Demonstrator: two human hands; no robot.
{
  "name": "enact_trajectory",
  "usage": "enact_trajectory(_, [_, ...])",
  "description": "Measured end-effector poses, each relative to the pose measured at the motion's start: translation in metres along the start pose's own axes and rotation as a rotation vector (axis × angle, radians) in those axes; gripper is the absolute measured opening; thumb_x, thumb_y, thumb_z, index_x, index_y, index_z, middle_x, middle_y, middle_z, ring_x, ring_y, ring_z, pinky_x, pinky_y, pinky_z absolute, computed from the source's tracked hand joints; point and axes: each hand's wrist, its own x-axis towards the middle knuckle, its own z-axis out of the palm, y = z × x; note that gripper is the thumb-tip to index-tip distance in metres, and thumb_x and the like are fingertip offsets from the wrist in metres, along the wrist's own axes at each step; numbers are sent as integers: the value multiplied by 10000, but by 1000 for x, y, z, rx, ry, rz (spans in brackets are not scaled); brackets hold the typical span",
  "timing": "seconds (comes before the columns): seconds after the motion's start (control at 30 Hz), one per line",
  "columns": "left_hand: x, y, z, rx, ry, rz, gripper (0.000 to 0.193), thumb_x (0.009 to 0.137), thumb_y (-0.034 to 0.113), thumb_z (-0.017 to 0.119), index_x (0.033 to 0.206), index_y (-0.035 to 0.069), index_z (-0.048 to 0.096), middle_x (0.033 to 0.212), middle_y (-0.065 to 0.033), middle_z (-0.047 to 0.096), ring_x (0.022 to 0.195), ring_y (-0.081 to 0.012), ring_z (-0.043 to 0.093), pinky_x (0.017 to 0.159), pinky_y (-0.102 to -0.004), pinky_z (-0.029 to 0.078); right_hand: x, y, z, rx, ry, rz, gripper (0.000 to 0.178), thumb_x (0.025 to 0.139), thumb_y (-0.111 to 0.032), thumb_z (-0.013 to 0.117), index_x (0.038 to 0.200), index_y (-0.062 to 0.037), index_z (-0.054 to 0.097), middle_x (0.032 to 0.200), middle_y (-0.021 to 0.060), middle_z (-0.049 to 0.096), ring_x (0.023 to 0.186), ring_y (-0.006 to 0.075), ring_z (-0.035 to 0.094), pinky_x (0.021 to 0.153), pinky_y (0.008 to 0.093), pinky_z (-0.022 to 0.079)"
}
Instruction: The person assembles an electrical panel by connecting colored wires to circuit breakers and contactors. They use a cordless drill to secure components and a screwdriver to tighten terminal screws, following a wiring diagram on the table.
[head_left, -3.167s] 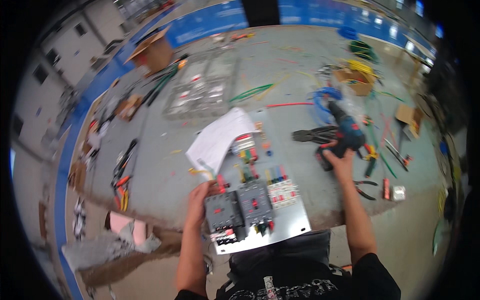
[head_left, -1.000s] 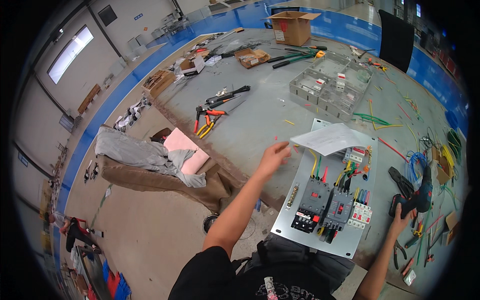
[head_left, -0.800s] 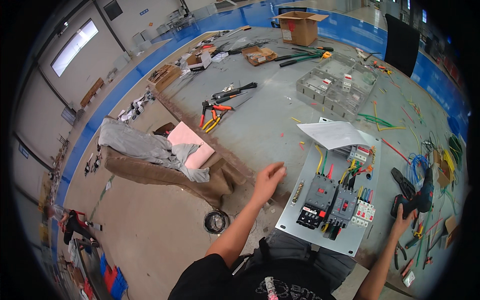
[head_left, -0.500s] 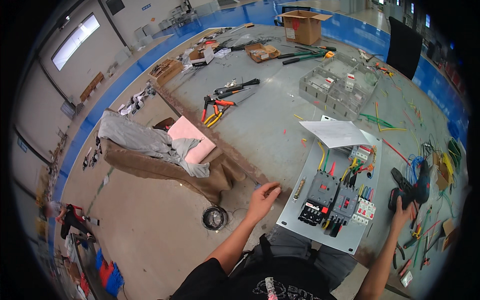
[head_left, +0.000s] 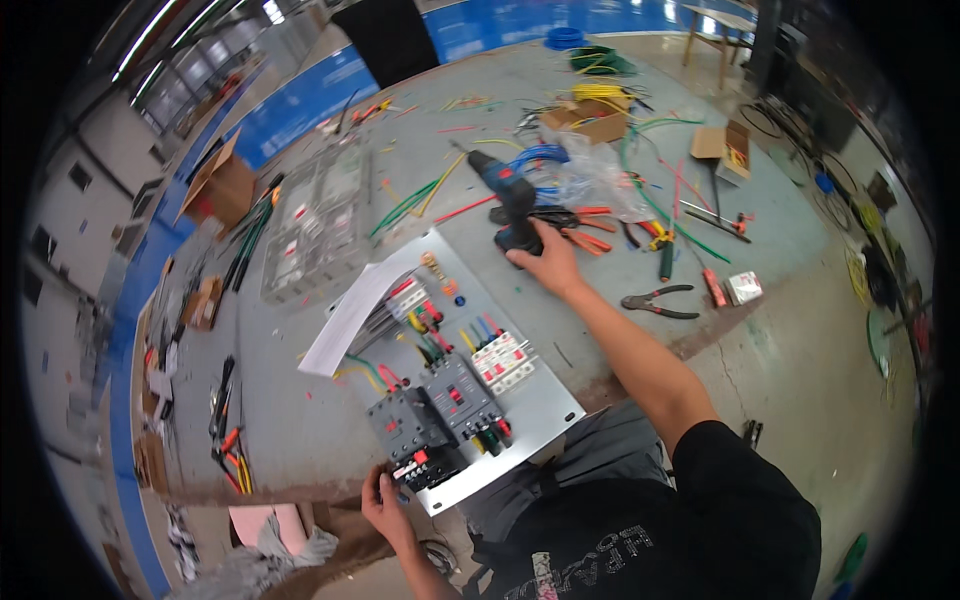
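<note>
My right hand point(head_left: 548, 260) is closed around the base of a dark cordless drill point(head_left: 512, 198), which stands on the bench beyond the panel's right side. In front of me lies a light metal mounting plate point(head_left: 545, 408). It carries two dark grey circuit breakers point(head_left: 455, 393), a row of white miniature breakers point(head_left: 502, 362), a black block point(head_left: 425, 466) and short coloured wires. A folded white sheet of paper point(head_left: 358, 312) rests over the plate's far left part. My left hand point(head_left: 388, 515) is beside the near left corner, fingers slightly bent and apart, with nothing visible in it.
Behind the drill are blue wire coils point(head_left: 540, 165), a clear plastic bag point(head_left: 605, 185) and orange-handled pliers point(head_left: 590, 232). Cutting pliers point(head_left: 660, 302) and a small white box point(head_left: 743, 288) lie at right. A clear compartment box point(head_left: 320, 225) stands at left, near an open carton point(head_left: 222, 190).
The view has swung to the right, so the panel appears further left. My left hand has come closer to the plate's near left corner. My right hand remains on the drill.
</note>
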Motion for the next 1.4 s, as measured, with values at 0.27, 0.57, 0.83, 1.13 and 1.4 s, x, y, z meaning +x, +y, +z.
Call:
enact_trajectory(0.27, [13,-15,-4,110,-36,116,323,1033,58,611,1319,-88,646,1191,-135,728,1043,-183,684,933,-321,547,-81,-16,-132,-140,-52,-112,350,859,-234,819,1158,-74,730,1235,157,686,1180,359,650,1020,450,526])
enact_trajectory(0.57, [4,0,19,233,-38,135,269,962,114,671,1172,-55,678,1026,-65,717,906,-139,646,825,-289,534,-79,46,-243,-567,55,163,497,818,-261,843,1275,-100,732,1364,165,644,1267,366,604,1071,451,501])
enact_trajectory(0.83, [1,-14,5,286,-76,144,305,954,186,687,1153,-45,681,1000,-69,722,910,-153,643,833,-319,532,-24,96,-239,-659,191,65,408,800,-149,756,1200,-68,739,1321,217,643,1227,430,594,1031,513,510])
enact_trajectory(1.13, [-1,-16,7,491,55,15,419,884,4,655,1298,-62,660,1171,-178,717,1111,-290,681,1037,-399,503,21,158,-232,-718,-6,67,297,945,-195,687,1119,37,752,1375,277,641,1293,443,586,1139,494,446])
enact_trajectory(1.4, [15,45,29,401,152,-68,367,1011,182,710,1311,-29,694,1116,-125,750,977,-180,700,874,-321,566,41,195,-264,-502,72,-82,262,1042,-201,674,1137,42,651,1258,197,679,1126,309,675,991,398,513])
